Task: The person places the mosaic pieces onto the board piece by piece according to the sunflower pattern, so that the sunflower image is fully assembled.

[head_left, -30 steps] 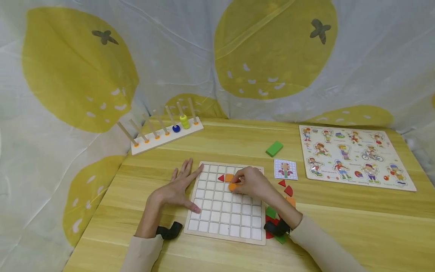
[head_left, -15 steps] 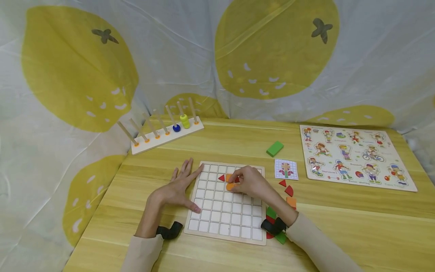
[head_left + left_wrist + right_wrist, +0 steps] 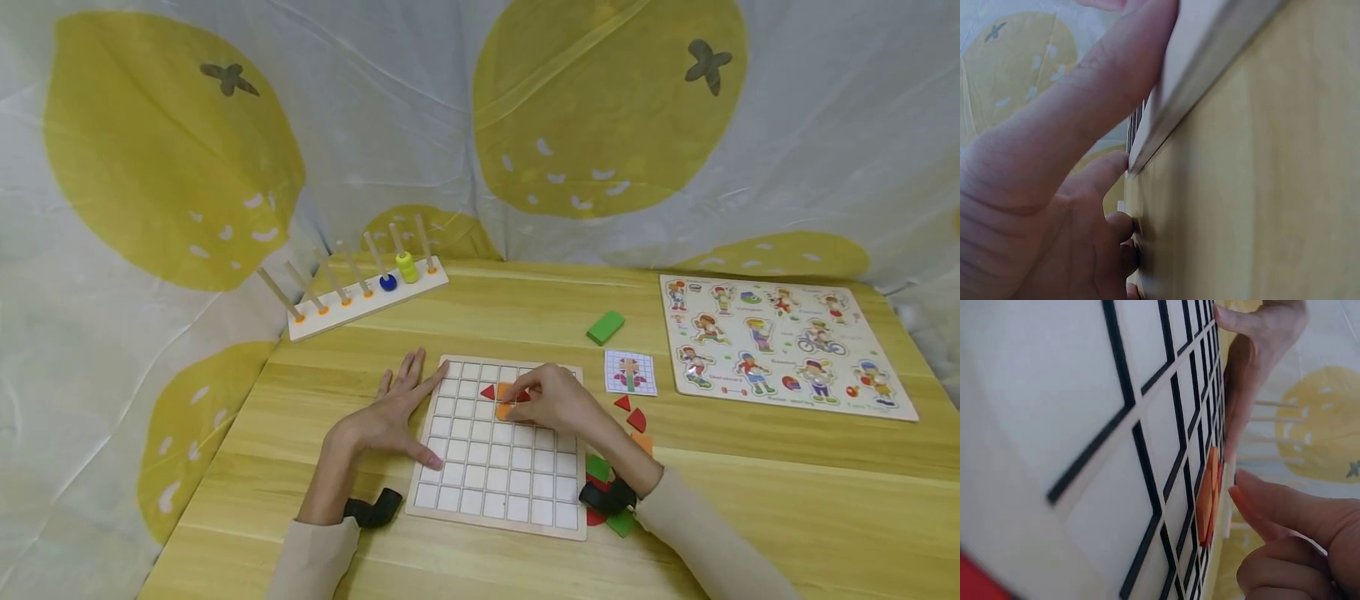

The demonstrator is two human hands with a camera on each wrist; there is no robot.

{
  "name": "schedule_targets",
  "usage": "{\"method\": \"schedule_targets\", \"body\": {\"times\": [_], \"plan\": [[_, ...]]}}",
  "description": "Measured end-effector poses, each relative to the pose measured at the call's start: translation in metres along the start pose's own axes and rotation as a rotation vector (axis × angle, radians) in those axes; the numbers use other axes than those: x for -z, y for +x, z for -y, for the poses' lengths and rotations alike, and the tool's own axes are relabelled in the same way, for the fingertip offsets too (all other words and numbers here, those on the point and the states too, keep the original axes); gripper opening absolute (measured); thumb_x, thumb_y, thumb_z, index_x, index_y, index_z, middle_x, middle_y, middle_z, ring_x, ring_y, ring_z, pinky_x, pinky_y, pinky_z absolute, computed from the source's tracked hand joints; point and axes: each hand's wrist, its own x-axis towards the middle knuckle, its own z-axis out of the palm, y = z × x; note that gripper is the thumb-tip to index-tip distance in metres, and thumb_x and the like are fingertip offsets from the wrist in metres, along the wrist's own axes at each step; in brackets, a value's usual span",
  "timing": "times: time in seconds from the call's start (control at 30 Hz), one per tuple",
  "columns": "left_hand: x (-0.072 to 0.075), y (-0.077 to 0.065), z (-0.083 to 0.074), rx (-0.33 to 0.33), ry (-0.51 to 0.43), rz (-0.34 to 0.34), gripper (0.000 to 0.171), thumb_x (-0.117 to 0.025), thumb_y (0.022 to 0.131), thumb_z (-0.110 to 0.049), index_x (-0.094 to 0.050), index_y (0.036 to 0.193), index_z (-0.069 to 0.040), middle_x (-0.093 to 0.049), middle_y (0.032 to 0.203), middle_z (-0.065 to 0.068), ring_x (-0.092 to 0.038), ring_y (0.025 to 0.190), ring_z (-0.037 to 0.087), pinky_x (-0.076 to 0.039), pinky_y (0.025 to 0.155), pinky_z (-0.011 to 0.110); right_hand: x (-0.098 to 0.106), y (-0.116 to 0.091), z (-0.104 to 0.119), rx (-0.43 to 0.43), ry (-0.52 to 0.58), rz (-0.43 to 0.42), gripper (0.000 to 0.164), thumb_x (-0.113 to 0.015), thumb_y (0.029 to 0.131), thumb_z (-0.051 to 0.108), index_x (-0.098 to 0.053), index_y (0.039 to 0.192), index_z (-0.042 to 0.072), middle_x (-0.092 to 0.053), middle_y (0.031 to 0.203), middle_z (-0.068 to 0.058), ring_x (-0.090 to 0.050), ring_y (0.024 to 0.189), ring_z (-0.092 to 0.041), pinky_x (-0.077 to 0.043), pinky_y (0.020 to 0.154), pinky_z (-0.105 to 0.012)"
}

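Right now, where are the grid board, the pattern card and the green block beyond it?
Grid board (image 3: 498,456): head view, a bare cell near its middle.
Pattern card (image 3: 630,372): head view, middle of its printed face.
Green block (image 3: 605,327): head view, its top face.

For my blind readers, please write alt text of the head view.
A person's right hand is at an orange piece on a wooden grid board; the spread left hand touches the board's left edge. Nearby are a pattern card, sports puzzle and bead abacus.
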Motion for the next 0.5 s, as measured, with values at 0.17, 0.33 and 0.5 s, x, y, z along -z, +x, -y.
{"method": "schedule_targets", "body": {"times": [0.17,0.33,0.5], "plan": [[0.0,0.0,0.0,-0.001,-0.001,-0.002,0.141,-0.096,0.066,-0.05,-0.005,0.168,-0.018,0.024,0.17,0.023,0.023,0.159,0.042,0.011,0.125,0.068,0.026,-0.017,-0.015,0.004,0.011,-0.037,0.012,-0.081,0.089,0.015,-0.083,0.102,0.013,-0.031,0.054,0.004,-0.026,0.052,-0.013,-0.023,0.051,-0.023],[0.0,0.0,-0.001,-0.002,-0.006,-0.003,0.141,-0.096,0.065,-0.049,-0.005,0.168,-0.018,0.024,0.17,0.023,0.023,0.159,0.042,0.011,0.125,0.068,0.051,-0.04,-0.036,0.042,-0.026,-0.059,0.013,-0.081,0.09,0.014,-0.082,0.102,0.009,-0.028,0.055,0.006,-0.026,0.052,-0.011,-0.025,0.052,-0.024],[0.0,0.0,0.0,-0.003,-0.006,-0.002,0.141,-0.096,0.066,-0.049,-0.005,0.168,-0.017,0.024,0.17,0.022,0.023,0.158,0.041,0.012,0.125,0.068,0.063,-0.06,-0.056,0.027,-0.04,-0.014,0.014,-0.081,0.089,0.013,-0.082,0.102,0.009,-0.03,0.056,0.006,-0.026,0.052,-0.008,-0.024,0.051,-0.023]]}}
